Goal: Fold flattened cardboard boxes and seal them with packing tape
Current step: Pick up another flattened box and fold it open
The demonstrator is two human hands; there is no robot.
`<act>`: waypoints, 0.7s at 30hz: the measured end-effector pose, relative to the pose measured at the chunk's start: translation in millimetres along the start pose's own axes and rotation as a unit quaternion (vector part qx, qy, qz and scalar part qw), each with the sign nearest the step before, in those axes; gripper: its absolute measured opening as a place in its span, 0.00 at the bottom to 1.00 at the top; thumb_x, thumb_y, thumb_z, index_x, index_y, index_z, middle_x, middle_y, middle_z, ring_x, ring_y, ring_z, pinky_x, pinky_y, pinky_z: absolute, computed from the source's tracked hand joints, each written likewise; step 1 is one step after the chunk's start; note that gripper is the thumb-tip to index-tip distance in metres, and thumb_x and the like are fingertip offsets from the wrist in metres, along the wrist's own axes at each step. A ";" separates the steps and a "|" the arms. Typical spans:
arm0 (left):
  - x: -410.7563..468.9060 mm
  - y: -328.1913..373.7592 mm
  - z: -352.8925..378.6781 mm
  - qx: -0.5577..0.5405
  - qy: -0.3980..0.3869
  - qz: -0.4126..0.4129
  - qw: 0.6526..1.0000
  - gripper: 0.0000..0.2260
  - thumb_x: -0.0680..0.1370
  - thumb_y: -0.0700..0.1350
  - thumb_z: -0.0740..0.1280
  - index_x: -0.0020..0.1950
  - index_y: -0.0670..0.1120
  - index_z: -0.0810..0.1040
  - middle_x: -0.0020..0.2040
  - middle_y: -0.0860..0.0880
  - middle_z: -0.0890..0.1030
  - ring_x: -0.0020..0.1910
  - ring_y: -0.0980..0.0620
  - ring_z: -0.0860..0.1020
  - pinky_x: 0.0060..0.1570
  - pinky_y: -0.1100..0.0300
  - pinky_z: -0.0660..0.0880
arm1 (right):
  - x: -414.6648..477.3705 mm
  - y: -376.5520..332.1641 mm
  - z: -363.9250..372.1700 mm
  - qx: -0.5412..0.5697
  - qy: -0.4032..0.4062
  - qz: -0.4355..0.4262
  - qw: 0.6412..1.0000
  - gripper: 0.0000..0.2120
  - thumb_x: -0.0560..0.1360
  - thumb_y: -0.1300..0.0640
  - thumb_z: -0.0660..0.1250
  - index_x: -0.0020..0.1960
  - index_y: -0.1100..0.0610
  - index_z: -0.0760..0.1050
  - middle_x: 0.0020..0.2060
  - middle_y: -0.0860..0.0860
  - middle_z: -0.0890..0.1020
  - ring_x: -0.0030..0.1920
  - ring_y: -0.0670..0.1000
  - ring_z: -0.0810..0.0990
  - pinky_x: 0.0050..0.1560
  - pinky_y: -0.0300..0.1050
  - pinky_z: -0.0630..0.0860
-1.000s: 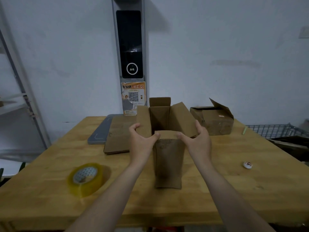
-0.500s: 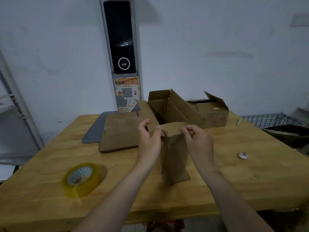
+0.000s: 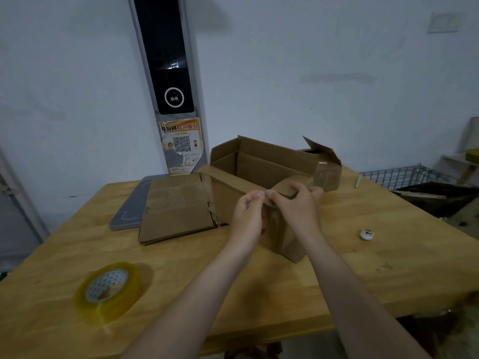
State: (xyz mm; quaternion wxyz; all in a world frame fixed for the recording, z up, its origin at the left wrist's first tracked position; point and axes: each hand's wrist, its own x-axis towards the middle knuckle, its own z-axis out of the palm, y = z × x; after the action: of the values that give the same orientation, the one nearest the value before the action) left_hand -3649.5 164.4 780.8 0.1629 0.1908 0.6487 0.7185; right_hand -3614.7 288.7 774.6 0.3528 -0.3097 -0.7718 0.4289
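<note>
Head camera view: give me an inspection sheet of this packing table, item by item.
Surface: wooden table.
Job's things: open box mid-table, flaps not yet closed; flat cardboard stack to its left; tape roll at near left, untouched.
Clutter: second box behind; grey tray; small round white object; green pen.
Grips: right hand curls over the open box's end flap; left hand curled beside it, its grip hidden.
Cables: nothing seen.
Surroundings: white wall, wall panel with QR poster, wire rack at right.
</note>
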 end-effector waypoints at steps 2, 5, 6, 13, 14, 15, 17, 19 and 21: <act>13.3 2.2 -5.0 0.078 0.026 0.054 0.995 0.07 0.84 0.56 0.60 0.58 0.58 0.75 0.62 0.56 0.76 0.62 0.54 0.76 0.66 0.48 0.75 | 8.7 2.7 -2.8 0.015 0.001 0.004 1.000 0.39 0.69 0.35 0.76 0.72 0.55 0.71 0.65 0.50 0.62 0.55 0.47 0.70 0.50 0.41 0.71; 42.1 5.3 -27.4 0.190 0.119 0.153 0.962 0.08 0.83 0.55 0.63 0.58 0.53 0.72 0.64 0.53 0.62 0.66 0.50 0.70 0.68 0.53 0.69 | 14.4 6.9 -5.3 0.022 0.005 -0.003 1.000 0.41 0.67 0.34 0.76 0.73 0.54 0.71 0.60 0.46 0.61 0.56 0.47 0.69 0.50 0.40 0.70; 53.7 8.7 -36.7 0.214 0.140 0.182 0.949 0.10 0.82 0.55 0.64 0.59 0.52 0.70 0.63 0.54 0.60 0.68 0.48 0.68 0.69 0.52 0.67 | 14.2 8.3 -5.6 0.021 0.006 -0.007 1.000 0.41 0.67 0.34 0.76 0.73 0.54 0.71 0.60 0.46 0.60 0.56 0.47 0.70 0.50 0.39 0.70; 119.4 55.3 -89.1 0.328 0.103 0.189 0.920 0.39 0.74 0.48 0.78 0.79 0.50 0.59 0.77 0.50 0.64 0.77 0.47 0.60 0.75 0.46 0.62 | 13.7 18.8 0.3 0.014 0.025 -0.041 0.999 0.42 0.69 0.33 0.74 0.75 0.55 0.70 0.60 0.44 0.61 0.57 0.45 0.69 0.51 0.39 0.71; 125.1 56.8 -94.5 0.325 0.064 0.180 0.926 0.41 0.74 0.48 0.78 0.80 0.51 0.57 0.78 0.51 0.64 0.78 0.48 0.60 0.76 0.46 0.61 | 13.8 19.8 1.3 0.013 0.027 -0.045 0.999 0.42 0.69 0.33 0.74 0.75 0.55 0.70 0.60 0.44 0.61 0.58 0.45 0.69 0.51 0.39 0.71; 129.9 56.7 -100.6 0.327 0.024 0.169 0.929 0.43 0.74 0.48 0.78 0.81 0.52 0.55 0.79 0.53 0.64 0.79 0.49 0.60 0.77 0.46 0.60 | 14.3 20.8 2.4 0.013 0.027 -0.047 0.998 0.42 0.70 0.33 0.73 0.75 0.56 0.70 0.60 0.44 0.61 0.58 0.45 0.69 0.52 0.40 0.72; 136.6 54.6 -110.7 0.344 -0.042 0.143 0.927 0.44 0.75 0.51 0.77 0.82 0.54 0.53 0.80 0.56 0.65 0.78 0.52 0.61 0.76 0.46 0.59 | 15.1 23.1 3.7 0.015 0.026 -0.050 0.998 0.41 0.70 0.33 0.73 0.75 0.56 0.70 0.61 0.45 0.62 0.59 0.46 0.70 0.53 0.40 0.72; 140.9 52.9 -116.4 0.355 -0.076 0.136 0.922 0.41 0.75 0.54 0.76 0.81 0.57 0.54 0.75 0.59 0.72 0.75 0.55 0.65 0.73 0.47 0.61 | 17.4 24.6 3.5 0.014 0.025 -0.052 0.998 0.41 0.70 0.33 0.73 0.75 0.55 0.70 0.62 0.45 0.62 0.61 0.47 0.71 0.52 0.40 0.72; 143.5 50.7 -117.7 0.358 -0.088 0.139 0.919 0.37 0.76 0.55 0.75 0.80 0.57 0.59 0.66 0.63 0.79 0.68 0.60 0.70 0.69 0.51 0.63 | 19.9 25.9 3.0 0.013 0.022 -0.050 0.998 0.42 0.70 0.33 0.73 0.75 0.55 0.70 0.63 0.44 0.62 0.62 0.47 0.71 0.52 0.40 0.73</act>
State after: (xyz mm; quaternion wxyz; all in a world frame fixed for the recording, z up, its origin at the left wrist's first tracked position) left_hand -3831.3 125.7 830.1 0.0386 0.3872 0.8127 0.4338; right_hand -3623.8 314.3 756.2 0.3943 -0.2759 -0.7728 0.4138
